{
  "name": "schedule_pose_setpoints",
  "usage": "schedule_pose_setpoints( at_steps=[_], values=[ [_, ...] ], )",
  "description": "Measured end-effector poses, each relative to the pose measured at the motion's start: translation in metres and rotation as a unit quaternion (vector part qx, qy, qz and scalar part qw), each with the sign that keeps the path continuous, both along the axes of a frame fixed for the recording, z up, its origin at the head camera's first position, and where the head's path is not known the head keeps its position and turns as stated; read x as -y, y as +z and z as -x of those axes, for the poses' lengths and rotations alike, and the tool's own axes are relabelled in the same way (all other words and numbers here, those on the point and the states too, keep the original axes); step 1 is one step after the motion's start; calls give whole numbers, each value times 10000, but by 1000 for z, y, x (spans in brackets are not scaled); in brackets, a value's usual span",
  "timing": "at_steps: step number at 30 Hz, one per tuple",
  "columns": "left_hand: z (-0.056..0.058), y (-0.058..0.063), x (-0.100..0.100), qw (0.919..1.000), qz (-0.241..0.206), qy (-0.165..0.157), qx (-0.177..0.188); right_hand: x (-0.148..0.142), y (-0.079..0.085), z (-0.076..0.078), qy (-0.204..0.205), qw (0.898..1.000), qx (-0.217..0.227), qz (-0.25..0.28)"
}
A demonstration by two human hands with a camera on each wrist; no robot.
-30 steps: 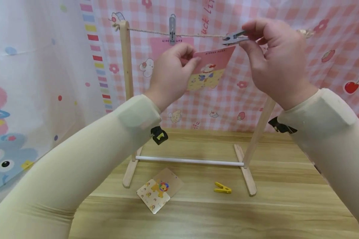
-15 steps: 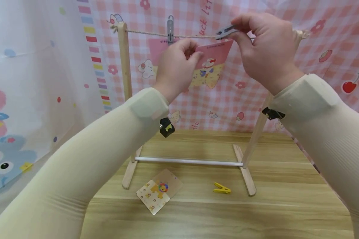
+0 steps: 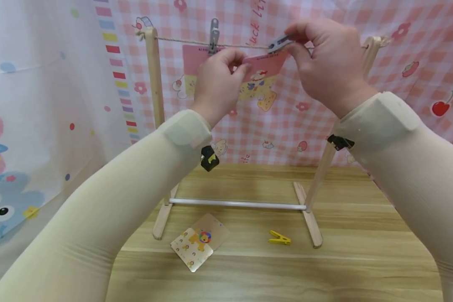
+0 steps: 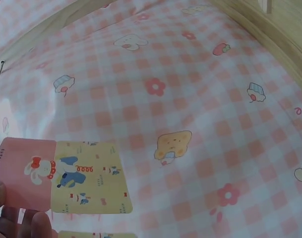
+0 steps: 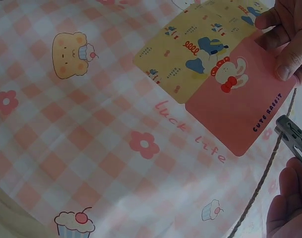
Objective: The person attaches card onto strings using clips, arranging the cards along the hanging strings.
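Observation:
My left hand (image 3: 219,84) pinches a pink and yellow rabbit card (image 3: 260,69) by its left side, just below the rope (image 3: 245,45). In the right wrist view the card's lettering "CUTE RABBIT" shows along its upper edge. With thumb and fingers my right hand (image 3: 326,63) holds a grey clothespin (image 3: 280,43) slantwise, its nose at the rope above the card. Whether the clothespin bites the card cannot be told. Left of it a second pink and yellow card (image 3: 190,63) hangs from the rope under another grey clothespin (image 3: 214,35), partly behind my left hand.
The rope runs between two wooden posts (image 3: 155,79), joined low down by a white rod (image 3: 238,204). On the wooden table (image 3: 272,277) lie lion-print cards (image 3: 192,249) and a yellow clothespin (image 3: 279,238). A pink checked cloth (image 3: 400,84) hangs behind.
My right hand has brought the grey clothespin leftward and closer to the card's top edge. My left hand has lifted the card slightly toward the rope.

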State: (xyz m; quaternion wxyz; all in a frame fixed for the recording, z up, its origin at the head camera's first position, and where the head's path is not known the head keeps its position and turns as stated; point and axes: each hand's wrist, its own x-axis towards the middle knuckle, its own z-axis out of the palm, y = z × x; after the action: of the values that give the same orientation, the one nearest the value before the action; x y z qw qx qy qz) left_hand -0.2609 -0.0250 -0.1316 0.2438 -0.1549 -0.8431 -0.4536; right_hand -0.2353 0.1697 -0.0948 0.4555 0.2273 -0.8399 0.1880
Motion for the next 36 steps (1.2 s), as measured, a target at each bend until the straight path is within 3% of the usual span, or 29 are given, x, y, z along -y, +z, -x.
schedule_pose_setpoints(
  at_steps=[13,36],
  values=[
    [8,-5,3,10000,-64,35,-51,2,-6,2,-65,9994,264,-196],
    [10,-10,6,9998,24,-89,-166,6,-13,7,247,9988,59,-407]
  ],
)
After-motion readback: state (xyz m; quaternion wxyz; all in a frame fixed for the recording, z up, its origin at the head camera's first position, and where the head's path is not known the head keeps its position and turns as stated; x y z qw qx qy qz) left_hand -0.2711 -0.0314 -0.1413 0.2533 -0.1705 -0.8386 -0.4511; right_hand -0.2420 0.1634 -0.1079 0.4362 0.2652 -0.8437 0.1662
